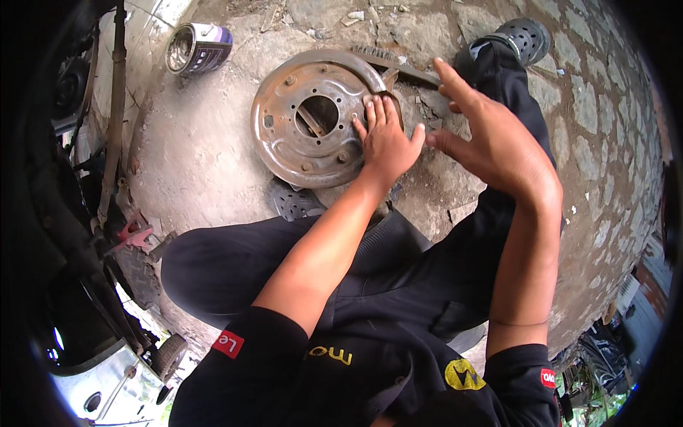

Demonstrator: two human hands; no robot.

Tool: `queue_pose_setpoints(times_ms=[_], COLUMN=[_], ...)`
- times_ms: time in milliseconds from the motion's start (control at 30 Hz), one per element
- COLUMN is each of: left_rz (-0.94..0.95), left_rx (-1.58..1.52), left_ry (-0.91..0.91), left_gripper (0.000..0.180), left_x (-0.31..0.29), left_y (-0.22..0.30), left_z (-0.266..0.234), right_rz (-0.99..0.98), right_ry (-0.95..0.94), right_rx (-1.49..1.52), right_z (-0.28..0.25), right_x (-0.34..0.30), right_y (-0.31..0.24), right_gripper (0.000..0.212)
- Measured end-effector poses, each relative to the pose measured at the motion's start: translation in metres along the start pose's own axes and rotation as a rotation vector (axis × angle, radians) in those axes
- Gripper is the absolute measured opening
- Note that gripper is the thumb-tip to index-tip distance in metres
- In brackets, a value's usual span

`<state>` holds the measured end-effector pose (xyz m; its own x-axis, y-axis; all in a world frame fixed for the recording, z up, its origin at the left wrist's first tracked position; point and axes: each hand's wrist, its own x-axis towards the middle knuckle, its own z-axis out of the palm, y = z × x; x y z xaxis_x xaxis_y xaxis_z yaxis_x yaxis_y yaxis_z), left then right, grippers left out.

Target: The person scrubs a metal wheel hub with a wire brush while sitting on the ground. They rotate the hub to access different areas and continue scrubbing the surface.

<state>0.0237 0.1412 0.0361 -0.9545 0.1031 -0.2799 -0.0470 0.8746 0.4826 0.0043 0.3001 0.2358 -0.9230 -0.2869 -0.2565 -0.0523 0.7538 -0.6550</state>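
Observation:
A round, rust-stained metal brake backing plate lies in front of me, with a large centre hole and several smaller holes. My left hand rests on its right side, fingers stretched over the metal and thumb pointing away. A dark edge shows by those fingertips; I cannot make out what it belongs to. My right hand is held up to the right of the plate, thumb and fingers apart, nothing visible in it. Behind the plate's far right rim lies a wire brush, its handle running toward my right hand.
An open metal can with a dark label stands at the far left. My shoes and bent legs surround the plate. Stone paving stretches along the right. Vehicle parts and a red metal piece are at the left.

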Motion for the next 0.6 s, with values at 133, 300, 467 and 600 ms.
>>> queue_pose_setpoints(times_ms=[133,300,467,600], left_rz=[-0.007,-0.039,-0.029,-0.037], left_rx=[0.054,0.008,0.06,0.041], left_ry=[-0.058,-0.006,-0.057,-0.049], left_gripper=[0.094,0.094,0.094,0.093], left_x=[-0.005,-0.003,0.004,-0.006], left_y=[-0.002,-0.002,0.0,0.0], left_z=[-0.002,0.002,-0.009,-0.005], right_rz=[-0.084,-0.059,-0.041,-0.047], right_ry=[0.063,0.04,0.025,0.015], right_rx=[0.016,0.016,0.015,0.024], right_z=[0.003,0.003,0.001,0.005], right_x=[0.0,0.0,0.002,-0.002], right_y=[0.002,0.001,-0.002,0.004], right_gripper=[0.08,0.08,0.088,0.088])
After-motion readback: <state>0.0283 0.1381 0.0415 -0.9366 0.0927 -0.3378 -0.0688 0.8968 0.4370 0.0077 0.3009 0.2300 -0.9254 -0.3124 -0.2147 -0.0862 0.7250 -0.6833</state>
